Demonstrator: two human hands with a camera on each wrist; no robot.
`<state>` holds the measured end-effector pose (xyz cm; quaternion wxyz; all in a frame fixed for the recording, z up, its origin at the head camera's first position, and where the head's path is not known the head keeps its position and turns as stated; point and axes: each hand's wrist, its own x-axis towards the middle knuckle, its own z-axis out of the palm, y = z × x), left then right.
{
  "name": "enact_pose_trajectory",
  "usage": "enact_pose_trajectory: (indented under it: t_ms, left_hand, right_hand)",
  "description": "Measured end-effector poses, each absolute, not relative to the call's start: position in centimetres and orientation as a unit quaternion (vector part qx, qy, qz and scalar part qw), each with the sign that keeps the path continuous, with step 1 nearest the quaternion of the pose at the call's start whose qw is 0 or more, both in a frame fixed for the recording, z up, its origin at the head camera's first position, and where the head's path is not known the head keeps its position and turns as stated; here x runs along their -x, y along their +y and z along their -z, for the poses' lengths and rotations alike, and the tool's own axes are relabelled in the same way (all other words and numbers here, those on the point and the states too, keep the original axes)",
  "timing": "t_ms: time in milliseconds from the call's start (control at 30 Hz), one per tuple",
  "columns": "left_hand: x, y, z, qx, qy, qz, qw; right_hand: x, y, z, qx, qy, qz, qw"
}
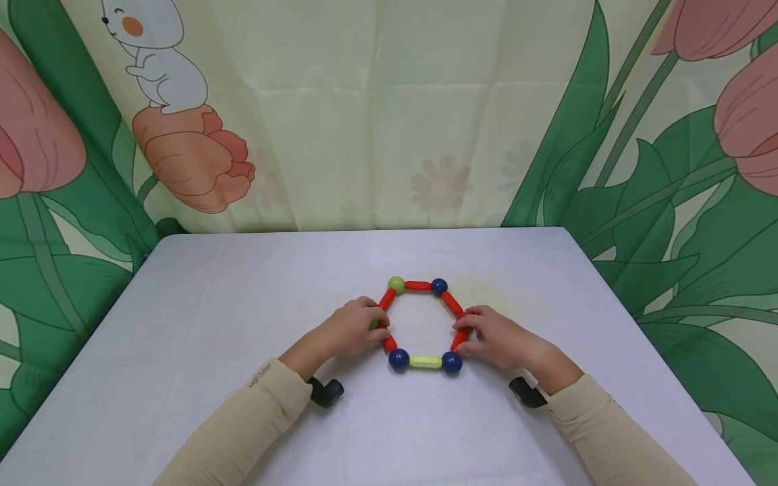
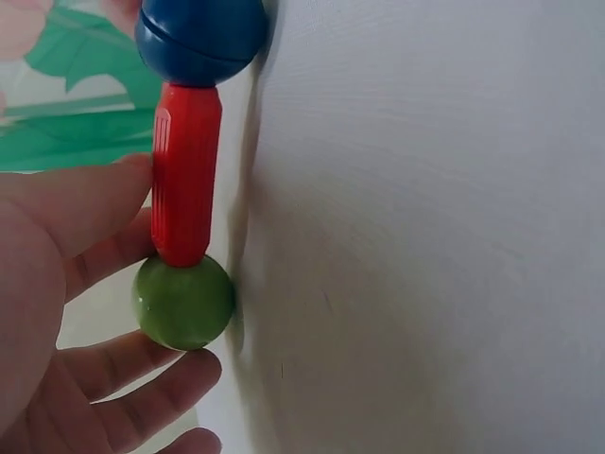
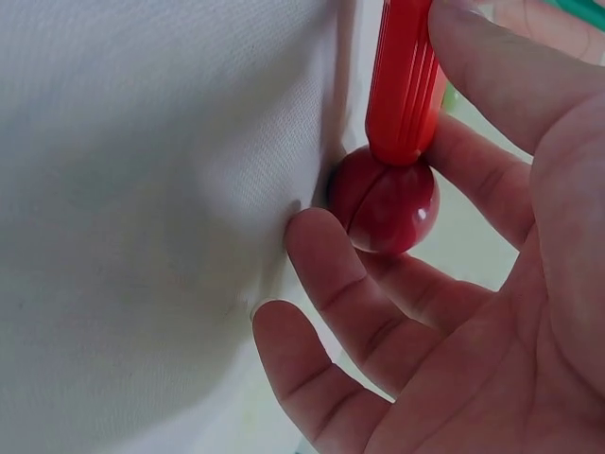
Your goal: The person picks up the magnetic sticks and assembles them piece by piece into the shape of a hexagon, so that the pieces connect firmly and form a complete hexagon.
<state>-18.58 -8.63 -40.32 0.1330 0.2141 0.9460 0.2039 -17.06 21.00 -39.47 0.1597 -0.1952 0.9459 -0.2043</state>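
Observation:
A six-sided ring of rods and balls lies on the table. My left hand (image 1: 355, 326) is at its left corner, pinching a red rod (image 2: 186, 175) between thumb and index finger. The other fingers curve round the green ball (image 2: 184, 301) below that rod in the left wrist view; a blue ball (image 2: 203, 33) caps its other end. At the right corner my right hand (image 1: 498, 337) pinches another red rod (image 3: 406, 85), its fingers about a red ball (image 3: 388, 200) that the head view hides. A pale green rod (image 1: 425, 362) forms the near side.
Along the ring's far side, a red rod (image 1: 417, 285) joins a light green ball (image 1: 396, 284) to a blue ball (image 1: 439, 287). The white-covered table (image 1: 243, 283) ends at a printed curtain (image 1: 365, 135) behind. A small black camera sits on each wrist.

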Motion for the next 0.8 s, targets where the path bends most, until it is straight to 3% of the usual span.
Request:
enact_pose_trajectory:
  t_ms: [800]
  left_hand:
    - [17.9,-11.1,40.3,-0.212,0.945,-0.222,0.114]
  right_hand:
    - [17.3,19.2,39.9,0.206,0.943,0.217,0.147]
